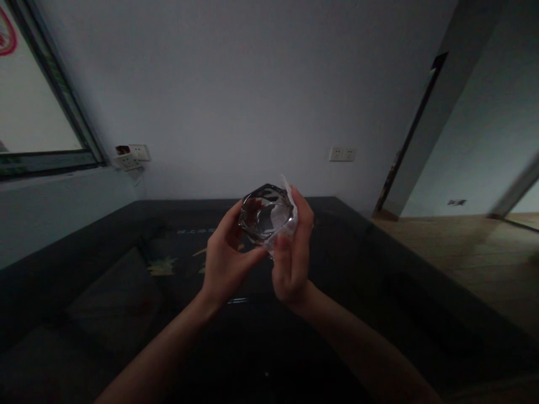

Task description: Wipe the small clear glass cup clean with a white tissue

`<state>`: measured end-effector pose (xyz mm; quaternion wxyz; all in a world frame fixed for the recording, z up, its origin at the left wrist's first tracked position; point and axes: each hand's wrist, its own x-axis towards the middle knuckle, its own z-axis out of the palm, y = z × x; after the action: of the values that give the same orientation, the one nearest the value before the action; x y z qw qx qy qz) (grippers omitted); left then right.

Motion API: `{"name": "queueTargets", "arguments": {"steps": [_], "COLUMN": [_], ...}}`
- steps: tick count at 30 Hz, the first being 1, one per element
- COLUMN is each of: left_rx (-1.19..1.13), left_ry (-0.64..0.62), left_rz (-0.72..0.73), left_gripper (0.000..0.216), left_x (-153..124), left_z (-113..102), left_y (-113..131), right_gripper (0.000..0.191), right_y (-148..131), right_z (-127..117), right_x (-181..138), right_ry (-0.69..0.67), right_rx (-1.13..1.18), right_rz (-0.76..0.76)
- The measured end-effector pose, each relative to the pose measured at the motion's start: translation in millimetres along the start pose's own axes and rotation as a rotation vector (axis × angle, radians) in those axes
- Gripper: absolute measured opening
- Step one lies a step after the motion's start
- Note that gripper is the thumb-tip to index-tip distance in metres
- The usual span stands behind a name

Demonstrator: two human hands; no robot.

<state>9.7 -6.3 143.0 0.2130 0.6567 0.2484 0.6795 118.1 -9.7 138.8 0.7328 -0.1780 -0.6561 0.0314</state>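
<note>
Held up over the dark table is a clear glass ashtray or bowl (252,216) with an angular, faceted rim, tilted so that its opening faces me. My left hand (225,252) is closed round its left side, with the thumb along the lower edge. On the right side, my right hand (295,247) presses a thin white tissue (289,227) against the glass. Part of the tissue sticks up above the rim. The fingertips behind the glass are hidden.
The glossy black table (345,241) bears printed leaf shapes (162,266) and reflects the room. Behind it stands a pale wall with a double socket (342,154). Another socket cluster (130,157) sits near the window at left. Wooden floor (455,247) lies at right.
</note>
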Motion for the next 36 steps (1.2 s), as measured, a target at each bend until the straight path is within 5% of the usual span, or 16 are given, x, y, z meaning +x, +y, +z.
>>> {"name": "queueTargets", "arguments": {"steps": [9, 18, 27, 36], "left_rx": [0.070, 0.061, 0.162, 0.025], "left_ry": [-0.099, -0.030, -0.068, -0.056], "left_rz": [0.191, 0.053, 0.179, 0.007], "left_gripper": [0.083, 0.069, 0.080, 0.070], "left_x": [-2.7, -0.5, -0.6, 1.1], "left_z": [-0.2, 0.3, -1.9, 0.6], "left_y": [-5.4, 3.4, -3.8, 1.5], "right_gripper": [0.036, 0.045, 0.033, 0.039], "right_y": [-8.5, -8.1, -7.0, 1.6], "right_z": [-20.8, -10.5, -20.1, -12.8], "right_x": [29.0, 10.0, 24.8, 13.2], "right_ry": [-0.045, -0.071, -0.055, -0.060], "right_rx": [0.169, -0.101, 0.021, -0.066], "right_rz": [0.220, -0.087, 0.122, -0.088]}}
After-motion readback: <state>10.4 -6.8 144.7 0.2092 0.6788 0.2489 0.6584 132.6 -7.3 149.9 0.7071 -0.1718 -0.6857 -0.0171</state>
